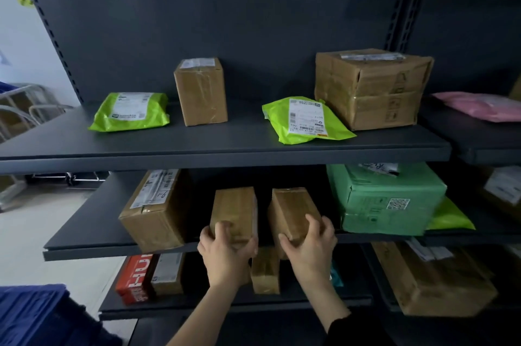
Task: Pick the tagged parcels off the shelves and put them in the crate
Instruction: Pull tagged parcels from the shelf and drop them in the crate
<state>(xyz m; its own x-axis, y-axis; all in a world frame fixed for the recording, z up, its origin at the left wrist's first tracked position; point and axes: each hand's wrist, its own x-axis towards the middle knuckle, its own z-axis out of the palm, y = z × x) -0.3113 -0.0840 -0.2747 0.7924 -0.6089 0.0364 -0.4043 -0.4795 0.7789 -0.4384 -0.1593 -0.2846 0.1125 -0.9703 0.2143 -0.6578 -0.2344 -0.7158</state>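
Two small brown cardboard parcels stand side by side at the front of the middle shelf (84, 244). My left hand (225, 249) grips the near end of the left small parcel (235, 211). My right hand (313, 247) grips the near end of the right small parcel (293, 213), which is tilted. A blue crate (31, 314) shows at the bottom left corner, only partly in view.
The middle shelf also holds a larger brown box (158, 213) on the left and a green box (389, 199) on the right. The top shelf (225, 154) carries two green mailer bags, a small upright box (201, 92) and a big taped box (369, 89). More boxes sit on the bottom shelf.
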